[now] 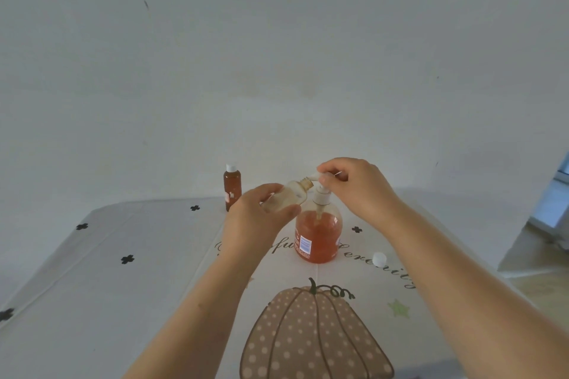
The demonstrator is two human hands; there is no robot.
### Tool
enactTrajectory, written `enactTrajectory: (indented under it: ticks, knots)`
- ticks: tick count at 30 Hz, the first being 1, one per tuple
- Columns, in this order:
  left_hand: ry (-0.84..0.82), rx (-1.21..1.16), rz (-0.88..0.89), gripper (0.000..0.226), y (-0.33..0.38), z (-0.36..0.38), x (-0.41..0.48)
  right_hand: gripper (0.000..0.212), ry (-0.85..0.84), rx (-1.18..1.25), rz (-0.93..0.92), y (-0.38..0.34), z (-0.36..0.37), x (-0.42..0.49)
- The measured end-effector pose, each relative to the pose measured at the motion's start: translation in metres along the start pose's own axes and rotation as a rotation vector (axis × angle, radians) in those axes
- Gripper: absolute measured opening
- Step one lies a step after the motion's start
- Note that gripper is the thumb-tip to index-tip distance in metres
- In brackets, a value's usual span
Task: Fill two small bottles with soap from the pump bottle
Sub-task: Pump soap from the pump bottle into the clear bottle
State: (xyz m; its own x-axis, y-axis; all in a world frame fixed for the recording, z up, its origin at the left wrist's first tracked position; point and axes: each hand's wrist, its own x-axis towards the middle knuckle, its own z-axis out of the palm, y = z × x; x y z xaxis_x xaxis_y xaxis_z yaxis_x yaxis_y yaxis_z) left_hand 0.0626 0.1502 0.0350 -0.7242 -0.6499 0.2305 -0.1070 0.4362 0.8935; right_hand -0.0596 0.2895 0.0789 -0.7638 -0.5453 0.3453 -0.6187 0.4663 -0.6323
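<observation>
The left hand [258, 215] curls round a small clear plastic bottle [289, 197], tilted so that its open threaded neck touches the spout of the white pump head [315, 176]. The right hand [360, 184] pinches this head from above, and its fingers hide most of it. The left palm covers the small bottle's base. Below stands the round clear pump bottle of orange soap [318, 237]. Both forearms reach in from the lower edge. A capped small amber-filled bottle [232, 186] stands behind on the left. A loose white cap [379, 258] lies to the right on the pumpkin-printed tablecloth [123, 286].

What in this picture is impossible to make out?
All in the head view:
- Soap level in the open small bottle: the left hand wraps its body.
- Pump head: mostly covered by the right hand gripping it.
- Label on the pump bottle: too small and blurred to read.
- Tablecloth lettering: partly behind the left forearm and pump bottle.
</observation>
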Motion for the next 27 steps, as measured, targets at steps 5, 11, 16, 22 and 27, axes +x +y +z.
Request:
enactTrajectory:
  ticks: [5, 11, 16, 22, 27]
  knots:
    - [0.017, 0.047, 0.026, 0.043, 0.001, 0.003, 0.007, 0.024, -0.011, -0.001, -0.002, 0.000, 0.001, 0.002]
    - [-0.021, 0.035, 0.034, 0.047, -0.001, 0.001, 0.016, 0.012, -0.052, -0.002, 0.013, -0.001, -0.006, 0.009]
    - [-0.065, -0.013, 0.055, 0.049, -0.007, 0.001, 0.021, 0.026, 0.001, -0.028, 0.057, -0.013, -0.005, 0.038]
    - [-0.102, -0.032, 0.085, 0.053, -0.017, 0.000, 0.025, 0.033, -0.070, -0.141, 0.091, -0.030, 0.017, 0.078]
    - [-0.112, -0.129, 0.069, 0.038, -0.026, -0.007, 0.033, 0.031, -0.211, -0.239, 0.140, -0.024, 0.037, 0.085]
